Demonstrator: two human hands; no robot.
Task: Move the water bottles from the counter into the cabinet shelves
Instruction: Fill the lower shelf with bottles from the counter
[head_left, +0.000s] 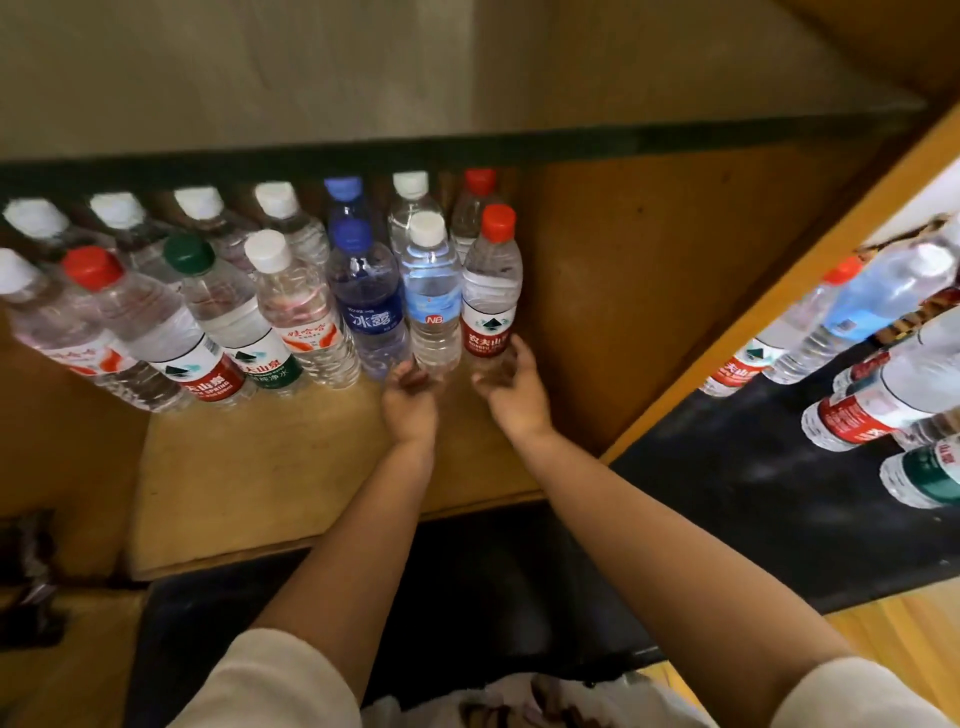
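Two rows of water bottles stand on the wooden cabinet shelf (291, 467). At the right end of the front row are a white-capped bottle with a blue label (432, 291) and a red-capped bottle with a red label (492, 291). My left hand (410, 397) is at the base of the blue-label bottle, with its fingers loosely curled and just touching it. My right hand (511, 387) has thumb and fingers curled round the base of the red-label bottle. More bottles (872, 410) stand on the black counter (753, 467) at the right.
A wooden side panel (769, 306) separates the shelf from the counter. Bare shelf floor lies to the right of the red-label bottle and in front of both rows. A dark ledge (467, 145) runs above the back row. Dark objects (31, 571) sit at the lower left.
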